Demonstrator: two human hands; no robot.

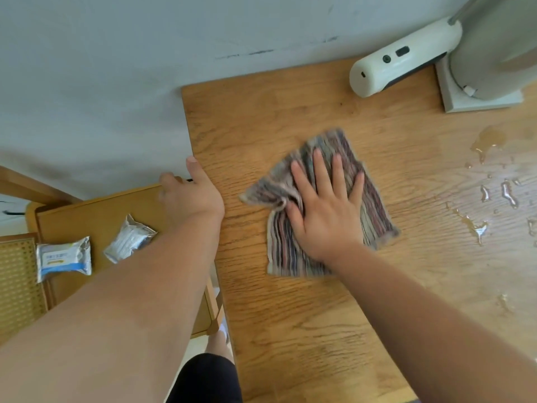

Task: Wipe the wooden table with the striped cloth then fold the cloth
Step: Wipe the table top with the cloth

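Striped cloth (pixel 286 251) lies rumpled on the wooden table (pixel 290 330), a little left of the table's middle, pinned under the right hand.

At the far left a woven cane panel (pixel 17 274) shows. Next to it is a lower wooden surface (pixel 96 210) with two packets on it: a blue-and-white wipe packet (pixel 64 258) and, just to its right, a crumpled silver packet (pixel 129 242). The left hand (pixel 191 196) sits at the table's left edge, its thumb lying straight along that edge. Its other fingers reach past the side and are mostly hidden, so whether they grip anything cannot be told.

The right hand (pixel 325 210) presses flat on the cloth, fingers straight and spread, palm down. The cloth bunches by the thumb, and its edges are blurred.

Further right, puddles and drops of water (pixel 476 225) are scattered over the wood, apart from the cloth. At the back right corner a white device (pixel 404 58) lies on the table beside the grey base of a stand (pixel 482 101). A grey wall (pixel 116 68) runs behind the table.
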